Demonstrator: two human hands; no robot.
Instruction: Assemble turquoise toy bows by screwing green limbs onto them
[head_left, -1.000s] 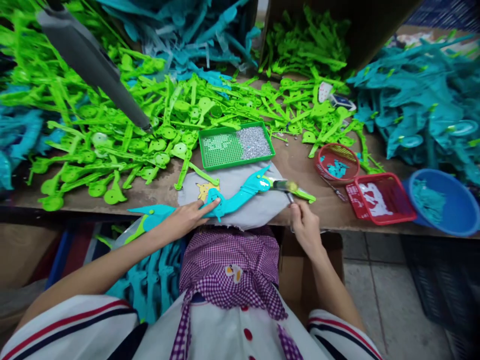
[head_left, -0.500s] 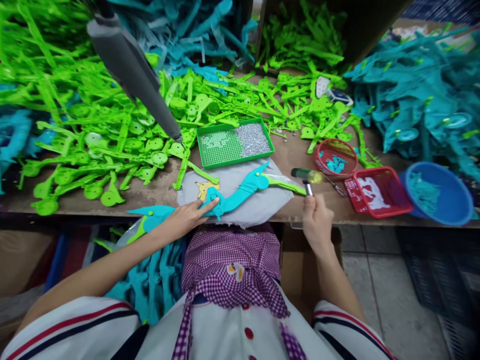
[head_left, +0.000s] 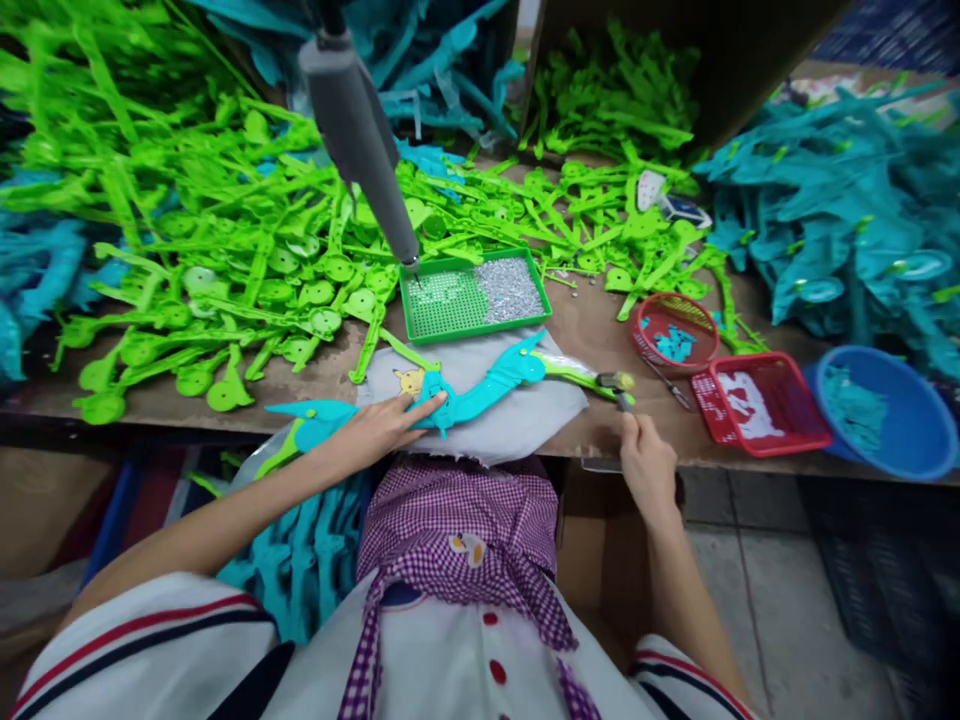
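Observation:
My left hand [head_left: 390, 420] is closed over the near end of a turquoise plastic part [head_left: 484, 393], pressing it onto a grey cloth [head_left: 525, 425] with a yellow cartoon figure. A bright green arm [head_left: 574, 374], partly under clear film, juts from the part's right end. In my right hand [head_left: 646, 462] is a small mallet [head_left: 616, 382], its head dark and yellow. That head is at the tip of the green arm; whether they touch I cannot tell. Another turquoise piece [head_left: 311, 418] lies by my left forearm, partly hidden.
A grey power screwdriver [head_left: 367, 150] hangs over a green tray [head_left: 476, 325] of small metal pins. Green parts [head_left: 262, 230] cover the table's back and left; turquoise parts [head_left: 832, 210] are heaped at right. A red round basket [head_left: 709, 355], red square basket [head_left: 806, 445] and blue bowl [head_left: 926, 410] stand at right.
My right hand has lowered the mallet onto or close to the end of the green arm. The hanging screwdriver has swung right, over the tray. My left hand stays on the turquoise part.

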